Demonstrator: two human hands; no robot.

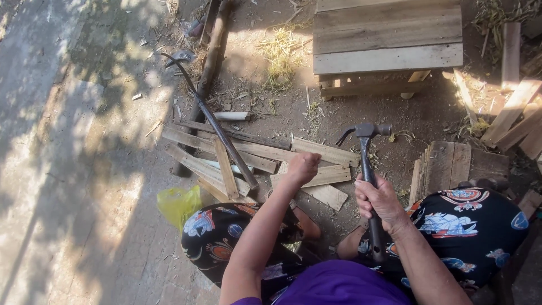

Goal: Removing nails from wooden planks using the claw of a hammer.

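Hammer (366,148) stands raised in our right hand (379,199), a little right of the frame's centre, head up and claw pointing left. Our fingers are wrapped tight round the dark handle about halfway down, so the grip sits fairly high.

Our left hand (303,166) is at centre frame, fingers curled together and pressed down on a short slat (319,176). We cannot tell whether a nail is pinched under the fingertips; the hand hides that spot.

That slat lies across other slats (226,152) spread on the dirt from centre towards the left. A long crowbar (212,116) runs diagonally over them, from the upper left down to the middle. A yellow bag (178,203) sits at lower left beside our knee. A small plank bench (388,42) stands at the upper middle, and more boards (443,164) lie at right, with loose planks (516,107) near the right edge.

To strike well here, we judge that we should keep the slat pinned flat so it cannot hop, pull the left fingers clear of the hammer's path, and bring the head down square. Sliding the right hand lower on the handle would give more swing; the high grip gives more control for light taps.
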